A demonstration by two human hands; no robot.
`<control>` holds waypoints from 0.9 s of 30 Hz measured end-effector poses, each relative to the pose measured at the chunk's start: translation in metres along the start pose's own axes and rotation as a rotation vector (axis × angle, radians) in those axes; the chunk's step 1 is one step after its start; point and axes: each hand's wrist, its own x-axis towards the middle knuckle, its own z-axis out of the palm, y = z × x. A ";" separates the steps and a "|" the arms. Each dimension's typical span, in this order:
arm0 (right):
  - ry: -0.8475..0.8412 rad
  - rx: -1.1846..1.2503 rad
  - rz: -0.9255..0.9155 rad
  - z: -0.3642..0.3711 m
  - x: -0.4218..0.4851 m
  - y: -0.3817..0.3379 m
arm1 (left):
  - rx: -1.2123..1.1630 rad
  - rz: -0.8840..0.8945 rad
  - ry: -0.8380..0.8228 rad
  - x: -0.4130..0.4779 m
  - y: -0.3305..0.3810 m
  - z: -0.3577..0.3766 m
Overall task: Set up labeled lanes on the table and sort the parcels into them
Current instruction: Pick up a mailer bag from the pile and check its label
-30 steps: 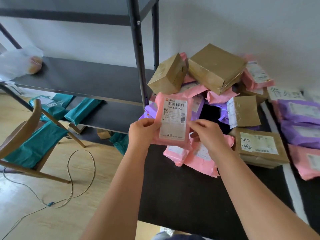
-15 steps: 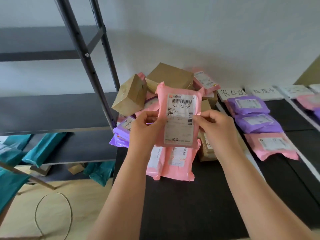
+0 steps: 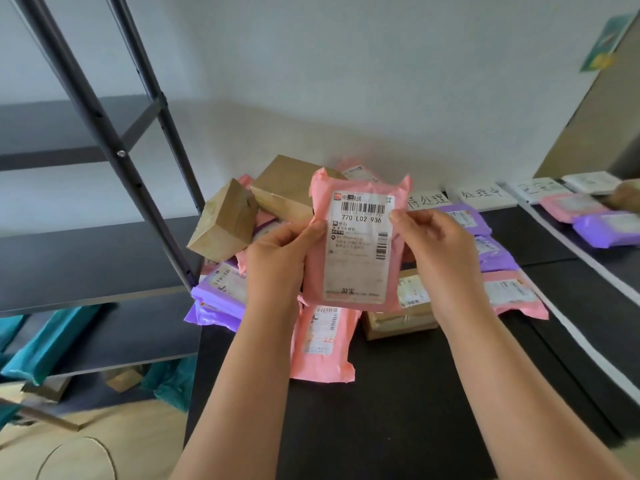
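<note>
Pink parcel (image 3: 356, 244) up over the black table (image 3: 398, 410), upright, white label w/ barcode, "770 L02 936". Left hand (image 3: 280, 261) and right hand (image 3: 436, 251) pinching its side edges.

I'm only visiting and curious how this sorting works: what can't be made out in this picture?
Head view only:
1. Small print on the pink parcel: too fine; only 770 L02 936 reads.
2. First lane card: left part hidden behind that parcel.
3. Third lane card: writing blurred.
4. Brown object: cut off by the right edge.
</note>
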 end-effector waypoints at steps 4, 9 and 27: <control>0.047 -0.055 -0.018 -0.035 0.009 -0.006 | -0.020 -0.024 -0.095 -0.008 0.005 0.031; 0.057 -0.064 0.009 -0.081 0.014 -0.003 | -0.041 -0.099 -0.159 -0.018 0.005 0.073; -0.016 -0.049 -0.044 -0.127 0.009 0.015 | -0.276 -0.163 -0.028 -0.031 0.001 0.121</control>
